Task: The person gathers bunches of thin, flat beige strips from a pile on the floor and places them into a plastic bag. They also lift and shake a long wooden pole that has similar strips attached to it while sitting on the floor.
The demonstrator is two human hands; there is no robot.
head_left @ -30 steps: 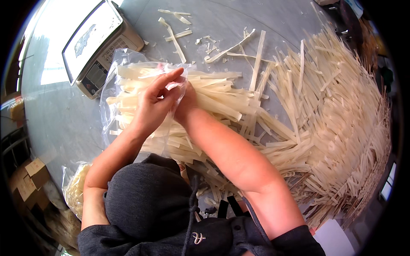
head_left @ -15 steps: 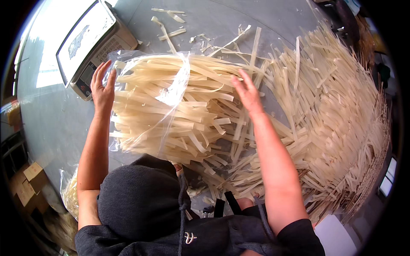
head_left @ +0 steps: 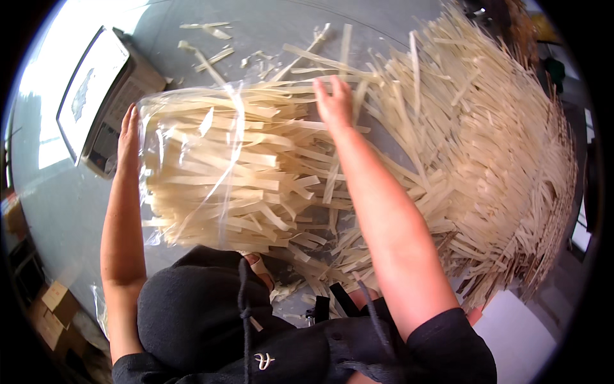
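A clear plastic bag [head_left: 192,160] encloses a wide bundle of flat, pale cream strips [head_left: 262,185], which spill out of its right side. My left hand [head_left: 128,131] lies flat along the bag's left end, fingers straight. My right hand [head_left: 332,102] is at the upper right of the bundle, fingers apart and resting on or just over the strips; I cannot tell whether they touch. Neither hand is gripping anything.
A scale [head_left: 93,96] stands at upper left. A large heap of loose strips [head_left: 492,160] spreads across the right, with scraps [head_left: 217,57] beyond the bag on the grey surface [head_left: 61,211]. Cardboard boxes [head_left: 57,304] sit at lower left, a white sheet [head_left: 515,329] at lower right.
My hands have parted from the bag's middle to its two sides, the left dropping against the left end, the right moving up. The bundle now looks squarer under the plastic. The view has shifted.
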